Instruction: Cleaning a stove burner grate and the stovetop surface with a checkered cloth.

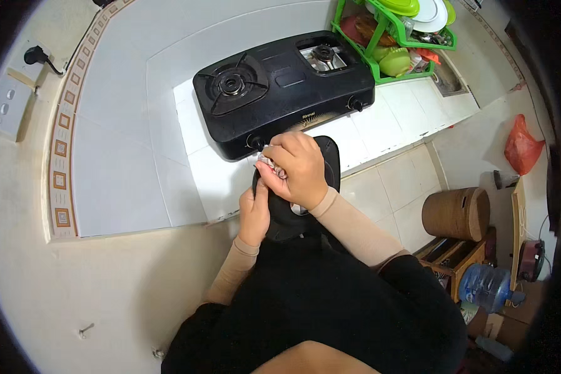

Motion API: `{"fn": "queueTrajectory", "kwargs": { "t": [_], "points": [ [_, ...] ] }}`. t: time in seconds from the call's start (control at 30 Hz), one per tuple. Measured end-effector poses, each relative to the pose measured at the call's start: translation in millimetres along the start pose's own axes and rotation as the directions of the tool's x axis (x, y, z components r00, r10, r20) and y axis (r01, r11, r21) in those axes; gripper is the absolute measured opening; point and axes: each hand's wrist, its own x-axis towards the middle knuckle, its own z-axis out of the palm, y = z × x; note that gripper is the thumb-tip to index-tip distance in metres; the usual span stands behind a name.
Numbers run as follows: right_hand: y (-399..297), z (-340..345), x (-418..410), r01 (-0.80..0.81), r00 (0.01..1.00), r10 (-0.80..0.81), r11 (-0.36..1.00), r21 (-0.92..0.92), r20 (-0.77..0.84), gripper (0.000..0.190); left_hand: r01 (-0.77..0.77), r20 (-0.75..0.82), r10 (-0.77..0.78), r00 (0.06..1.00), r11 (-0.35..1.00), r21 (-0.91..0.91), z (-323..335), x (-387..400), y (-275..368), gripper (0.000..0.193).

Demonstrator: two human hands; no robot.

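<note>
My left hand (256, 212) grips the near left edge of a black stove drip plate (329, 156), held tilted in front of my body. In my right hand (299, 168) is a crumpled cloth (276, 169), pinched between thumb and fingers against the plate's upper left part. Much of the plate is hidden behind my right hand and wrist. Beyond it stands a black Rinnai two-burner gas stove (280, 98). Its left burner (231, 84) carries a pan support, while the right burner (324, 53) sits in an uncovered square opening.
The stove rests on a white tiled counter (378, 117) with a chipped front edge. A green dish rack (376, 39) with plates and bowls stands at its right. Further right are a red plastic bag (522, 147), a brown bin (453, 214) and a blue water bottle (484, 286).
</note>
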Motion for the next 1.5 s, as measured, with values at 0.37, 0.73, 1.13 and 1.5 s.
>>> {"fn": "queueTrajectory", "kwargs": {
  "t": [0.37, 0.73, 1.13, 1.5],
  "points": [
    [20.7, 3.7, -7.8, -0.144, 0.988, 0.143, 0.989, -0.014, -0.065, 0.017, 0.008, 0.011, -0.007, 1.0, 0.999, -0.05, -3.2, 1.2, -4.1, 0.047],
    [78.1, 2.8, -24.6, -0.498, 0.809, 0.549, 0.829, 0.254, -0.208, 0.016, -0.073, 0.021, 0.076, 0.997, 0.989, -0.13, -4.2, 0.2, 9.9, 0.053],
    [63.7, -41.1, 23.2, -0.231, 0.973, 0.228, 0.944, 0.235, 0.042, 0.015, 0.144, 0.408, -0.212, 0.888, 0.971, 0.191, -59.8, 28.1, 24.0, 0.044],
    [2.7, 3.7, 29.0, 0.033, 0.982, -0.05, 0.995, 0.097, 0.183, 0.019, -0.208, 0.112, 0.198, 0.974, 0.975, 0.08, -9.4, 13.0, -2.9, 0.038]
  ]
}}
